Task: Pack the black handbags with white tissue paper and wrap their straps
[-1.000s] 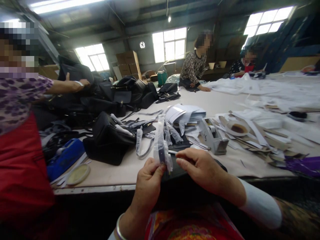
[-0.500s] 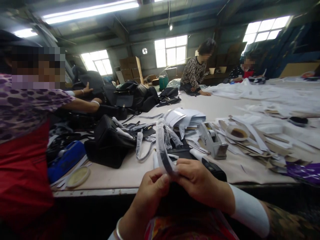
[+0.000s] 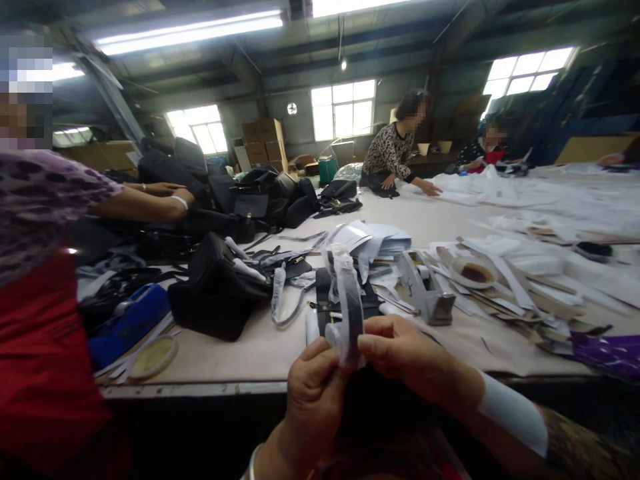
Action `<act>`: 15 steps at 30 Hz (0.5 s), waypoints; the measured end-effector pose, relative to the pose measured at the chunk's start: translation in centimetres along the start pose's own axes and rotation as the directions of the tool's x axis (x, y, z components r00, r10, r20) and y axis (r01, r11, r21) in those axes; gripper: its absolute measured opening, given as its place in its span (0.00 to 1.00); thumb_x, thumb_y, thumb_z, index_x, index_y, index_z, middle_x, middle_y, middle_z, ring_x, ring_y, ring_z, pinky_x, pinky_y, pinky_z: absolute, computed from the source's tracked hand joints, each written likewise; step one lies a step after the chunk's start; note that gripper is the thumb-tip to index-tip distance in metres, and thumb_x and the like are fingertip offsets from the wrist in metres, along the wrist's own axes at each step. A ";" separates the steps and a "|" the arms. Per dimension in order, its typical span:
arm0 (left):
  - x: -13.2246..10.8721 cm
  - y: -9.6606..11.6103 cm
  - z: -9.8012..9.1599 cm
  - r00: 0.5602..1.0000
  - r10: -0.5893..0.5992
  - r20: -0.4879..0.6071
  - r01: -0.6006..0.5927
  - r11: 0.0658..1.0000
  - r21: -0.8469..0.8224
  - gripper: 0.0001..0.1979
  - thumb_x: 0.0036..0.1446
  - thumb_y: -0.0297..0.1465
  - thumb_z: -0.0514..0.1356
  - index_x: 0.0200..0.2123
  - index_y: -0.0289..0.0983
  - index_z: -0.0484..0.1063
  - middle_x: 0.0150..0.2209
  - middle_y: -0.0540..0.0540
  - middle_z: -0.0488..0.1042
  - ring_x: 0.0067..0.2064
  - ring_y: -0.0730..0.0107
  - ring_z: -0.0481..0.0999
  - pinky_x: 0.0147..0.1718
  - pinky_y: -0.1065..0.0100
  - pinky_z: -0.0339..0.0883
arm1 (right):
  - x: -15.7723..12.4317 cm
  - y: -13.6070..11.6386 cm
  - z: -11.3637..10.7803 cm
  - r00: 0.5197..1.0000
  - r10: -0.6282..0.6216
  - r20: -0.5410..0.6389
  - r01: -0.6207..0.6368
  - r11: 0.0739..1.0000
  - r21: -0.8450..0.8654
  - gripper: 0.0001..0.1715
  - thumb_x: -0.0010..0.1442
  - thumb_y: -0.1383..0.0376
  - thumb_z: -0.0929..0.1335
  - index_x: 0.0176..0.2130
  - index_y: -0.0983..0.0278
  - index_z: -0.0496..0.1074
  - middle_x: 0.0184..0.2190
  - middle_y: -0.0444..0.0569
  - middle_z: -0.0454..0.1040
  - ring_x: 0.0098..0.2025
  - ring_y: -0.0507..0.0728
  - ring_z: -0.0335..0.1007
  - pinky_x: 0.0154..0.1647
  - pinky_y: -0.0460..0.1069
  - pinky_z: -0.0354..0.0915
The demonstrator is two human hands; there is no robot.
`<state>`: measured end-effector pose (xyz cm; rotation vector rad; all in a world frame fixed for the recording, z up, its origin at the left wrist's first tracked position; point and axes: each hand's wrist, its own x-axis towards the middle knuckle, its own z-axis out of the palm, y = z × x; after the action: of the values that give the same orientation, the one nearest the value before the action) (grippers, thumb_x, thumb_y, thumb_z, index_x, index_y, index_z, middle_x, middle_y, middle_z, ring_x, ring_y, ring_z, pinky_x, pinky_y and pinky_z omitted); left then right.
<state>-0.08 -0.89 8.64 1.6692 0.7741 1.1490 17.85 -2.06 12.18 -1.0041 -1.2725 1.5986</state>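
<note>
A dark bag strap [image 3: 355, 313], partly wrapped in clear plastic film, stands up in a loop between my hands at the table's front edge. My left hand [image 3: 317, 383] is closed around its lower end. From the right, the thumb and fingers of my right hand [image 3: 400, 347] pinch the strap's edge. Behind the strap lies a black bag [image 3: 325, 287] with gold-coloured fittings, partly hidden by my hands and the film. Further left a black handbag [image 3: 215, 283] rests tilted on the table, with white-wrapped pieces on it.
A grey tape dispenser [image 3: 425, 287] and a stack of white sheets [image 3: 375, 237] are beyond my hands. Cardboard scraps and a tape roll [image 3: 473, 272] lie right. Left are a blue dispenser [image 3: 133, 327], a tape roll [image 3: 154, 357], piled black bags [image 3: 280, 197] and a co-worker in red [image 3: 45, 347].
The strap has shifted right and turned more upright. My right hand has moved right, now pinching the strap's side. The co-worker at left has shifted further left in view.
</note>
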 end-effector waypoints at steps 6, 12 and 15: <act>0.3 0.5 -0.7 0.987 0.044 0.153 -0.055 0.996 0.067 0.10 0.65 0.31 0.61 0.43 0.40 0.83 0.41 0.40 0.78 0.43 0.59 0.76 0.44 0.65 0.69 | 0.2 0.0 0.5 0.995 0.072 -0.075 -0.063 0.992 0.110 0.20 0.55 0.53 0.75 0.27 0.68 0.73 0.20 0.42 0.68 0.19 0.46 0.50 0.19 0.44 0.46; 1.3 0.8 -1.2 0.858 -0.442 0.261 0.513 0.725 -0.459 0.25 0.46 0.49 0.73 0.32 0.31 0.77 0.19 0.57 0.54 0.20 0.82 0.49 0.19 0.76 0.45 | -0.1 0.3 0.9 0.840 -0.526 0.133 0.442 0.521 -0.730 0.13 0.65 0.71 0.64 0.31 0.67 0.75 0.31 0.49 0.74 0.31 0.53 0.67 0.33 0.47 0.62; 1.5 0.2 0.2 0.851 -0.505 0.144 0.482 0.641 -0.598 0.22 0.45 0.44 0.76 0.30 0.32 0.74 0.20 0.59 0.52 0.20 0.83 0.46 0.18 0.76 0.41 | 0.3 1.6 0.9 0.662 -0.676 0.323 0.448 0.011 -0.894 0.18 0.65 0.76 0.59 0.28 0.67 0.72 0.26 0.51 0.71 0.26 0.54 0.62 0.27 0.49 0.57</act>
<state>0.65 0.22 9.32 0.8039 0.7117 0.8942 16.67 -2.23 10.70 -0.9885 -2.1700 -0.1322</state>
